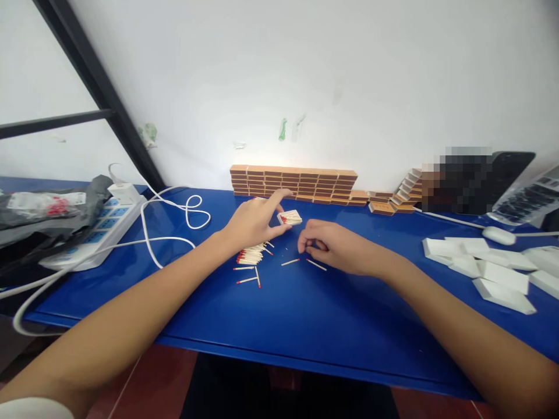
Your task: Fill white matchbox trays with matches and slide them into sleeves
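Note:
My left hand curves its thumb and fingers around a small white matchbox tray filled with red-tipped matches. Beneath that hand lies a pile of loose matches, partly hidden by it, with several strays in front. My right hand is just right of the tray, low over the table, its fingers curled together. Whatever its fingertips may hold is hidden. Close to those fingertips, one match lies to the left and another match to the right.
Brown matchboxes are stacked in rows along the wall, continuing right in a lower, tilted group. White trays lie scattered at right. A power strip with white cables and a dark plastic bag occupy the left of the blue table.

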Demonstrator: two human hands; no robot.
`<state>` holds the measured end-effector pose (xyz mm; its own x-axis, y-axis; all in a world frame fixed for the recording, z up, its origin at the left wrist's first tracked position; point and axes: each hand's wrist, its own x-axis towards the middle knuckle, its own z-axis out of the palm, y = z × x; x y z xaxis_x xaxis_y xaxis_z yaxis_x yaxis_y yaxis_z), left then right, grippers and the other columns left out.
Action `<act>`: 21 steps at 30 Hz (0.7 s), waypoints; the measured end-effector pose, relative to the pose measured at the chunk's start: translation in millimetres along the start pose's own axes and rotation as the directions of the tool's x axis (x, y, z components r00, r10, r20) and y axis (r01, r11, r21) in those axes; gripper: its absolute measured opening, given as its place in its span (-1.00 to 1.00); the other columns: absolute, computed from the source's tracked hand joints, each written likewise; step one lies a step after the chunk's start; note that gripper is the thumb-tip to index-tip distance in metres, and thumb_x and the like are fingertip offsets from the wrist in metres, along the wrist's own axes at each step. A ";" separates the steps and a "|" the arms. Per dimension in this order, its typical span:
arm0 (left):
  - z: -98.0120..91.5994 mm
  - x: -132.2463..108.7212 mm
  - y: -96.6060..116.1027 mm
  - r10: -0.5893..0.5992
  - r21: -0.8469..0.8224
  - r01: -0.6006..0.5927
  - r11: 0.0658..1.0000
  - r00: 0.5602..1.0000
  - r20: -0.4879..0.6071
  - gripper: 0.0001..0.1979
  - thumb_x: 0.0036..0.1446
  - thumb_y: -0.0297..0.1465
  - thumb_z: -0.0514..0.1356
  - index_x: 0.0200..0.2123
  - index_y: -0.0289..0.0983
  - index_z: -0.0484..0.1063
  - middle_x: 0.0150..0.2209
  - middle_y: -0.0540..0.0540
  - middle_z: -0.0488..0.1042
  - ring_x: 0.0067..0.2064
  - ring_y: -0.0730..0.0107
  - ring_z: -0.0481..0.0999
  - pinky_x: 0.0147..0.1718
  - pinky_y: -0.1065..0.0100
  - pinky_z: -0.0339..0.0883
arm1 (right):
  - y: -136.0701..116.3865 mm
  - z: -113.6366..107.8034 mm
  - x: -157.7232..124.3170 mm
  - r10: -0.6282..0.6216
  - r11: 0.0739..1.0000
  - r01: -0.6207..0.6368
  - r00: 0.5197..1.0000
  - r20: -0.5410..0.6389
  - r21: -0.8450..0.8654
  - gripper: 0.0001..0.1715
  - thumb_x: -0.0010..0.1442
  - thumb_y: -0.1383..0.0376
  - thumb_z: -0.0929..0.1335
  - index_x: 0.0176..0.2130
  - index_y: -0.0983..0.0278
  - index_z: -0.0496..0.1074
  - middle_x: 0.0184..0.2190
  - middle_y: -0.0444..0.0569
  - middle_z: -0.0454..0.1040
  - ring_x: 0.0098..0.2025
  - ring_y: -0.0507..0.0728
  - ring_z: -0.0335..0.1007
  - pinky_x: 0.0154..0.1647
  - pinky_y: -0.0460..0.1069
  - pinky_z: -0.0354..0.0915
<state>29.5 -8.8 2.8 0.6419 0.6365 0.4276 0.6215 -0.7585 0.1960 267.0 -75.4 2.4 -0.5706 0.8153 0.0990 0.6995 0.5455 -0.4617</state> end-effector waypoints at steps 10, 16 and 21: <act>-0.9 0.2 -0.6 -0.009 0.037 0.009 0.999 1.000 0.004 -0.31 0.30 -0.24 0.37 0.36 -0.18 0.13 0.02 -0.07 0.65 -0.11 0.18 0.67 -0.21 0.29 0.37 | 1.9 -12.0 -18.9 0.116 0.979 -0.110 0.993 0.020 -0.173 -0.76 0.18 0.10 0.50 -0.37 0.17 0.48 -0.39 -0.05 0.54 -0.39 0.14 0.39 -0.38 0.02 0.22; 1.2 -0.8 1.8 0.016 0.029 -0.017 0.999 1.000 0.020 -0.30 0.30 -0.26 0.38 0.37 -0.19 0.13 0.01 -0.05 0.65 -0.16 0.24 0.67 -0.29 0.32 0.33 | 8.9 -13.9 -21.5 0.142 0.987 -0.130 0.982 0.126 -0.098 -0.78 0.36 0.17 0.36 -0.32 0.17 0.50 -0.36 -0.07 0.57 -0.38 0.12 0.42 -0.36 0.01 0.26; 3.2 -2.0 3.3 0.038 0.034 -0.039 0.999 0.998 0.041 -0.30 0.31 -0.27 0.37 0.37 -0.19 0.12 0.03 -0.08 0.65 -0.15 0.22 0.67 -0.27 0.31 0.35 | -5.3 -5.2 -9.2 0.049 0.998 -0.051 0.998 -0.046 -0.048 -0.80 0.42 0.21 0.32 -0.23 0.21 0.47 -0.24 -0.01 0.55 -0.28 0.13 0.43 -0.26 0.01 0.26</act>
<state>31.7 -12.1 -0.2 0.6830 0.6124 0.3981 0.6106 -0.7778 0.1489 270.7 -84.8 8.5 -0.5154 0.8490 0.1168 0.7474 0.5120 -0.4234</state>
